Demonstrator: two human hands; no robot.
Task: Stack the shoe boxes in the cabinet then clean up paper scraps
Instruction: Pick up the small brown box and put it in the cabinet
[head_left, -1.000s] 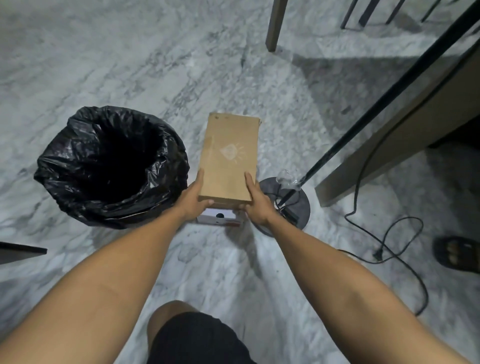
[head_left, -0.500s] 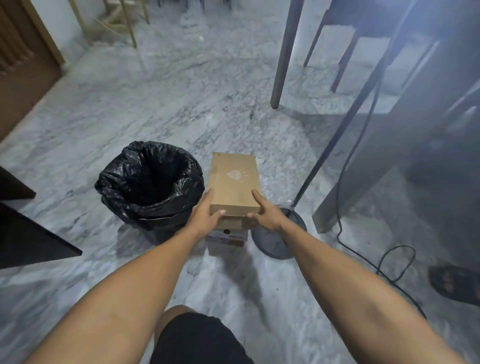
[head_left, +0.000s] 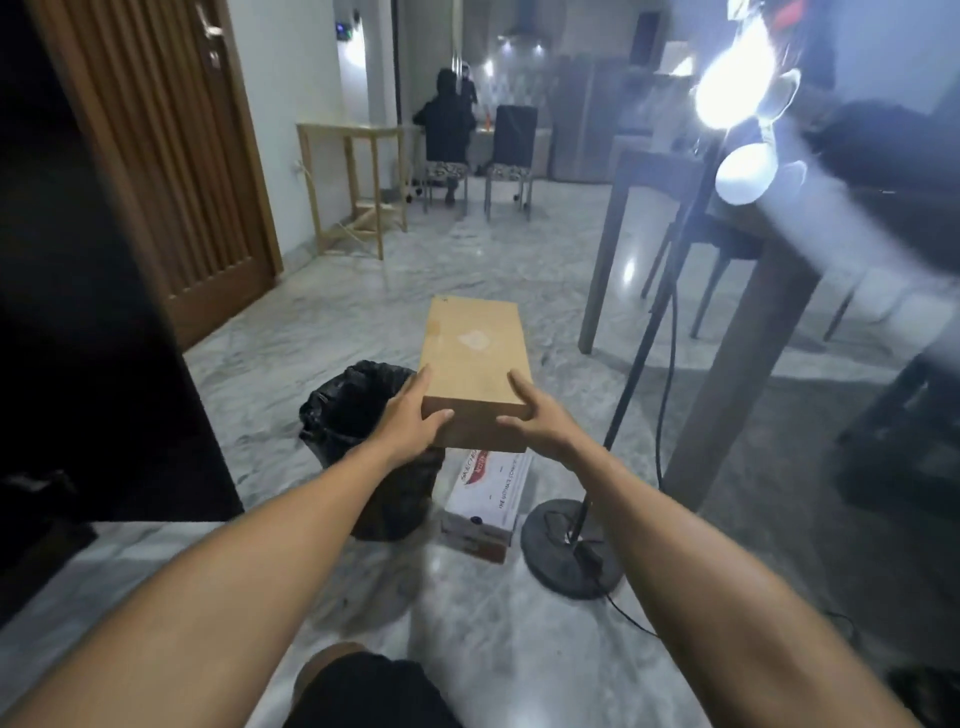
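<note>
A plain brown shoe box (head_left: 475, 358) is held up in the air in front of me, lid up, long side pointing away. My left hand (head_left: 410, 415) grips its near left corner, thumb on the front face. My right hand (head_left: 535, 418) grips the near right corner the same way. Below it on the marble floor lies a white shoe box (head_left: 488, 499) with red print. A bin lined with a black bag (head_left: 358, 410) stands just left of both boxes. The dark cabinet (head_left: 88, 332) fills the left edge; its inside is not visible.
A floor lamp with a round black base (head_left: 571, 551), slanted pole and cable stands right of the white box, its bright heads (head_left: 737, 88) glaring at the upper right. A wooden table leg (head_left: 727, 389) is further right. A wooden door, a small table, chairs and a seated person are far back.
Both hands have raised the brown box off the white box, which is now exposed on the floor. The view has tilted up from the floor to the room.
</note>
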